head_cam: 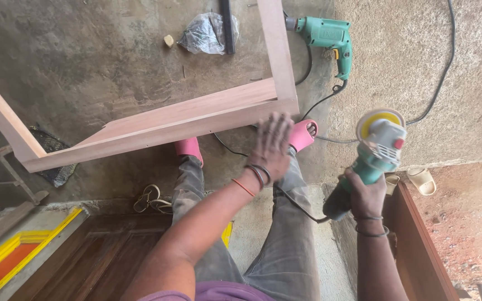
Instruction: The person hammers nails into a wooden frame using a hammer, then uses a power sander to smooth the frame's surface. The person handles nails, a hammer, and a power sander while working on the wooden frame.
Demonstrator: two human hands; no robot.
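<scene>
The right hand (365,196) has its fingers closed around the body of a green angle grinder (370,158), held just right of the wooden frame (185,118) corner with its yellow disc up; it looks heavy at the head and rigid, best gripped at that narrow body, clear of the disc. The left hand (269,147) hovers with fingers spread, holding nothing, just below the frame's corner. The frame seems stiff, sharp-edged; bare floor (112,61) lies inside it, while a drill (327,39) and cords crowd its right.

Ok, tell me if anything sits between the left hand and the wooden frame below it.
Nothing visible does. The left hand hovers open beside the corner of the wooden frame, with no object between them. The right hand holds the green sander off to the side.
</scene>
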